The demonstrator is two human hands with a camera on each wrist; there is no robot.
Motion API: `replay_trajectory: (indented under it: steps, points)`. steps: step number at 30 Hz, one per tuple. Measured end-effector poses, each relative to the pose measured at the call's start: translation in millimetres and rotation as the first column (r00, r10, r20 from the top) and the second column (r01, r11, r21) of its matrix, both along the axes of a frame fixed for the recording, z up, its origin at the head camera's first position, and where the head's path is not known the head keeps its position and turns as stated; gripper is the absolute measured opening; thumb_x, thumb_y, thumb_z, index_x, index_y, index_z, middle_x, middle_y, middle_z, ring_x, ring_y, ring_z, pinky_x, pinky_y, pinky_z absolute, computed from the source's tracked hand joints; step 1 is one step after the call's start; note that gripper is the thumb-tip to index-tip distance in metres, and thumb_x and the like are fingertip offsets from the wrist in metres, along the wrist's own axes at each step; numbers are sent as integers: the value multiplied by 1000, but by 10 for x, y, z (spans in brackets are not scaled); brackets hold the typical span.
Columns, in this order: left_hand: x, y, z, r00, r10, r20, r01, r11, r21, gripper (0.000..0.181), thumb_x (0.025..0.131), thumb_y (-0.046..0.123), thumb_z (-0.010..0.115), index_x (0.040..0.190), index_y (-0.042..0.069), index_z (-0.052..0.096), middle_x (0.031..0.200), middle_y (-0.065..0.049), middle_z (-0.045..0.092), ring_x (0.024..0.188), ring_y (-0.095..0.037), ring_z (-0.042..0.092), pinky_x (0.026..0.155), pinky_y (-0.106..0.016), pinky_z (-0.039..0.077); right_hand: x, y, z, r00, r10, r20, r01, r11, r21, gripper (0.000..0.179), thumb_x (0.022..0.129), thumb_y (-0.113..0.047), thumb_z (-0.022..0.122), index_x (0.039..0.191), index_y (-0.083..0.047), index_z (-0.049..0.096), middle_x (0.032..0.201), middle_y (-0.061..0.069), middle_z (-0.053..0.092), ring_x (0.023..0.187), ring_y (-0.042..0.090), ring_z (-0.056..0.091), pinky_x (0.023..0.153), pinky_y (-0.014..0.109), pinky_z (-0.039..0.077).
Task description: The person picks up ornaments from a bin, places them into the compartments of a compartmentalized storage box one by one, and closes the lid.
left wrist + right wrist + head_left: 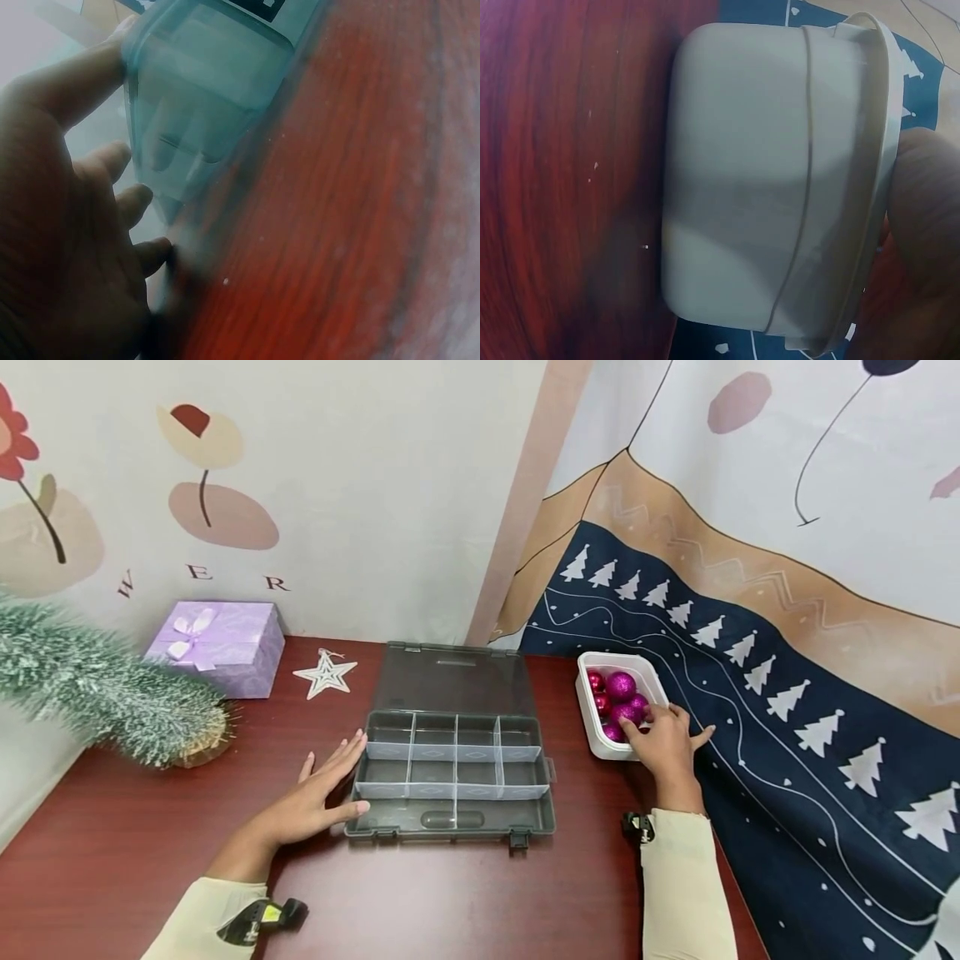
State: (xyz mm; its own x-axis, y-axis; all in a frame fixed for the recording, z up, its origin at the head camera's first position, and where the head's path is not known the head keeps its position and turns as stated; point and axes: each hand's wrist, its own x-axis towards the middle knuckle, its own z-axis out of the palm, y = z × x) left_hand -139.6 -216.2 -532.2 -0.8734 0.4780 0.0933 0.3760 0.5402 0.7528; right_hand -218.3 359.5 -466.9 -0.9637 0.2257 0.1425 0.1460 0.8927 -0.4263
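Observation:
A grey see-through compartment box [453,817] lies on the table with its lid [453,681] folded back and clear dividers across it. My left hand [318,797] rests along the box's left side, fingers extended and thumb at the near corner. In the left wrist view the fingers of the left hand [82,187] are spread beside the box wall [202,90]. My right hand [667,743] reaches over the right rim of a white tub [611,747], fingertips among shiny magenta and red balls [621,685]. I cannot tell whether a ball is pinched.
A lilac gift box [258,652] with a bow stands at the back left. Close to it lies a white star ornament [327,675]. A small frosted artificial tree [112,685] leans over the table's left side. A dark blue printed cloth [750,718] hangs along the right.

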Motion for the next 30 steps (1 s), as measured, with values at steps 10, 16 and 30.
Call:
replay_trajectory:
  steps: [10,16,30]
  points:
    - [19,13,19,1000,-14,-8,14,1000,9,101,98,36,79,176,10,20,184,-22,13,163,-65,12,121,-88,-12,35,-14,-9,998,-36,53,39,998,-49,55,100,-31,74,136,9,67,138,34,67,161,51,26,117,92,-18]
    - [-1,-2,37,1000,-12,5,12,1000,9,101,98,35,79,176,12,18,184,-23,12,164,-64,10,122,-87,-13,-19,-55,21,997,-42,59,44,998,-33,53,99,-31,74,135,8,68,138,35,67,161,52,26,116,92,-19]
    - [8,-25,15,1000,-7,9,7,1000,0,100,100,35,77,177,13,17,184,-23,11,164,-64,9,123,-86,-14,-143,-114,65,992,-64,110,63,998,12,54,100,-36,74,132,8,70,145,39,57,159,56,27,115,92,-20]
